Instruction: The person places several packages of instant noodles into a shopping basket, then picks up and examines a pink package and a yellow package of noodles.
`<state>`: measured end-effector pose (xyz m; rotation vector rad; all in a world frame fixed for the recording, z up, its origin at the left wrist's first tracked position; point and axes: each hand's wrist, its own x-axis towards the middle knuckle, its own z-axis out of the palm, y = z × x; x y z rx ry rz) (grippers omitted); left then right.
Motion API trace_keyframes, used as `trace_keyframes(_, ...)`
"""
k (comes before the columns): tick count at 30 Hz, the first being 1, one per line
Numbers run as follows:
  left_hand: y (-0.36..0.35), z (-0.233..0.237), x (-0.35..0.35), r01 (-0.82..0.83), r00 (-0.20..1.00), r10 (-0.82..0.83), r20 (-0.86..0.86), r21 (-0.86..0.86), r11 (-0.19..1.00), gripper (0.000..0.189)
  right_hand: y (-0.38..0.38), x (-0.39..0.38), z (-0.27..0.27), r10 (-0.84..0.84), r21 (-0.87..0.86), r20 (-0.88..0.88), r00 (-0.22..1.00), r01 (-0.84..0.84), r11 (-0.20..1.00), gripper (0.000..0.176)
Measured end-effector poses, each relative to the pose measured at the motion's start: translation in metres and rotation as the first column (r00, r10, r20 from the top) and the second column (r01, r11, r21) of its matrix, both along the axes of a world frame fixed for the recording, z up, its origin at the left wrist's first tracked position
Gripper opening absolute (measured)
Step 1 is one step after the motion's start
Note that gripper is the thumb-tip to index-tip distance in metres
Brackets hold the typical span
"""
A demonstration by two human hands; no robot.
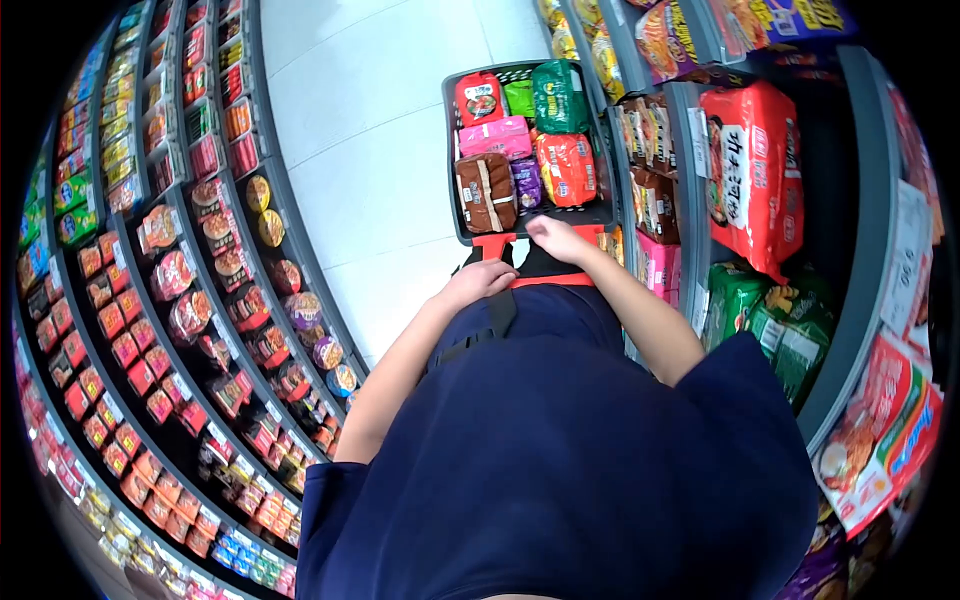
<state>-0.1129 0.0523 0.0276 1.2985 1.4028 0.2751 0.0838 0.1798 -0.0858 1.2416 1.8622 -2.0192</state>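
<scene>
A dark shopping basket (451,150) with red handle parts (552,281) stands in front of my body. Inside lie several noodle packs: a brown pack (486,192), a pink pack (495,138), a red pack (480,98), an orange-red pack (567,168), a dark green pack (560,97) and a small purple pack (527,183). My left hand (480,284) is closed at the left end of the red handle. Curled fingers show on my right hand (556,241), just over the basket's near edge; what they hold, if anything, is hidden.
Close on my right, a shelf holds a large red noodle pack (757,175) and green packs (790,325). Long shelves of cup noodles (258,193) and packets curve along my left. A pale tiled floor (350,170) runs between.
</scene>
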Motion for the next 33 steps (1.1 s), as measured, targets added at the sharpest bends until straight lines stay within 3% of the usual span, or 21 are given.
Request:
trace_keyframes(4,0.013,-0.007,-0.019,0.145,0.987,-0.138,0.078,-0.093,0.985,0.036,-0.012,0.061,0.081,0.053,0.260,0.185,0.981,-0.101,0.960,0.022)
trace_keyframes(5,0.015,-0.010,-0.021,0.145,0.985,-0.133,0.112,-0.107,0.984,0.038,-0.016,0.069,0.102,0.167,0.347,0.277,0.946,-0.261,0.901,0.025)
trace_keyframes(6,0.019,-0.010,-0.023,0.167,0.980,-0.154,0.124,-0.095,0.981,0.038,-0.026,0.083,0.090,0.221,0.392,0.216,0.951,-0.292,0.872,0.029)
trace_keyframes(9,0.028,-0.010,-0.029,0.218,0.967,-0.204,0.150,-0.082,0.973,0.040,-0.020,0.085,0.100,0.128,0.443,-0.026,0.991,-0.103,0.890,0.036)
trace_keyframes(16,0.054,-0.009,-0.042,0.230,0.972,-0.220,0.087,-0.127,0.965,0.046,-0.002,0.061,0.087,0.152,0.449,0.069,0.986,-0.166,0.878,0.035)
trace_keyframes(20,0.070,-0.019,-0.047,0.313,0.948,-0.312,0.058,-0.006,0.950,0.049,0.023,0.050,0.052,-0.009,0.471,0.000,1.000,0.008,0.882,0.033)
trace_keyframes(21,0.071,-0.031,-0.048,0.356,0.934,-0.356,-0.006,0.063,0.932,0.048,0.024,0.036,0.068,-0.236,0.621,0.058,0.970,0.150,0.770,0.026)
trace_keyframes(22,0.072,-0.040,-0.049,0.399,0.917,-0.392,-0.075,0.126,0.908,0.047,0.034,0.028,0.067,-0.137,0.749,-0.075,0.988,0.147,0.646,0.023)
trace_keyframes(24,0.075,-0.051,-0.053,0.398,0.917,-0.385,-0.101,0.199,0.896,0.045,0.047,0.021,0.068,-0.008,0.732,0.074,0.997,-0.048,0.680,0.024)
trace_keyframes(28,0.079,-0.045,-0.057,0.405,0.913,-0.373,-0.166,0.251,0.879,0.043,0.046,-0.011,0.081,-0.320,0.858,0.117,0.940,0.067,0.509,0.029)
trace_keyframes(33,0.072,-0.050,-0.067,0.312,0.949,-0.301,-0.089,0.369,0.875,0.044,0.000,-0.049,0.089,-0.379,0.912,0.214,0.900,-0.045,0.408,0.029)
